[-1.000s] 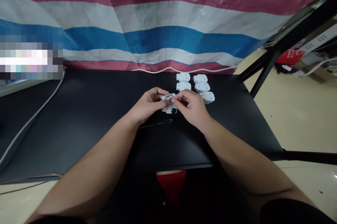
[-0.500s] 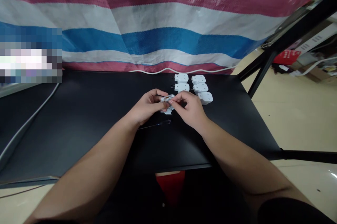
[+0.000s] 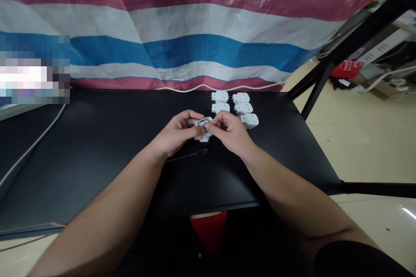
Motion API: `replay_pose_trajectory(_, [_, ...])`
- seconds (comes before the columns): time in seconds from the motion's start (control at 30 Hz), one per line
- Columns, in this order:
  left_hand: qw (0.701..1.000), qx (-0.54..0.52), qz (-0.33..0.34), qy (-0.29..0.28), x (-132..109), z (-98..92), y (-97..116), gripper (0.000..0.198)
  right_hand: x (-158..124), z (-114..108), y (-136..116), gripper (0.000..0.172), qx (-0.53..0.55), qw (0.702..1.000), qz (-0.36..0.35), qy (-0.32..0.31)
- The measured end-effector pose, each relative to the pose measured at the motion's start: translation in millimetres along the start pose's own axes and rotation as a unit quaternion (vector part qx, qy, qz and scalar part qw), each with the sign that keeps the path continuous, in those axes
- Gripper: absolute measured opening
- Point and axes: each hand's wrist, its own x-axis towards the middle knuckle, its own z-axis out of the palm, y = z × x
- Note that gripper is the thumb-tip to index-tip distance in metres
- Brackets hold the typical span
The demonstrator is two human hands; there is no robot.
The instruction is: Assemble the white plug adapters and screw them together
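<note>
A small white plastic housing is pinched between the fingers and thumb of my left hand, its open side facing up. My right hand has thumb and forefinger pressed together at the housing's right edge; whatever lies between those fingertips is too small to make out. Just under the housing shows another white piece. Nearer me, a thin clear screwdriver-like tool lies on the black table. White plug adapters stand in two columns beyond my right hand.
A white cable runs along the table's back edge before a striped plastic sheet. Another cable crosses the left side. Black metal frame bars rise at the right.
The view has shifted slightly, so the table and adapters appear a little further left. Both hands keep their hold at the housing, with only slight finger movement.
</note>
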Motion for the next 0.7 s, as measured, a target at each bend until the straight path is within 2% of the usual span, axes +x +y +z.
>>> replay_pose_trajectory(0.13, [1.000, -0.022, -0.003, -0.015, -2, 1.7, 3, 0.039, 3, -1, -3, 0.044, 0.122, 0.988, 0.089, -0.045])
replay_pose_trajectory(0.23, [0.999, -0.033, -0.008, -0.014, -2, 1.4, 3, 0.038, 2, 2, -5, 0.050, 0.153, 0.981, 0.113, -0.044])
replay_pose_trajectory(0.3, [0.999, -0.040, -0.010, -0.004, -1, 0.1, 3, 0.039, 1, 3, -6, 0.053, 0.169, 0.977, 0.126, -0.045])
replay_pose_trajectory(0.4, [0.998, -0.041, -0.009, 0.036, 1, -3.4, 3, 0.041, 0, 3, -6, 0.054, 0.200, 0.965, 0.151, -0.078])
replay_pose_trajectory(0.5, [0.996, -0.039, -0.002, 0.076, 4, -7.2, 3, 0.044, 0, 1, -3, 0.047, 0.193, 0.970, 0.123, -0.088])
replay_pose_trajectory(0.6, [0.996, -0.032, 0.007, 0.088, 6, -9.3, 2, 0.046, 1, 1, 2, 0.036, 0.148, 0.986, 0.055, -0.059])
replay_pose_trajectory(0.7, [0.996, -0.017, 0.020, 0.091, 7, -9.6, 2, 0.046, 1, 2, 5, 0.028, 0.091, 0.995, 0.020, -0.031])
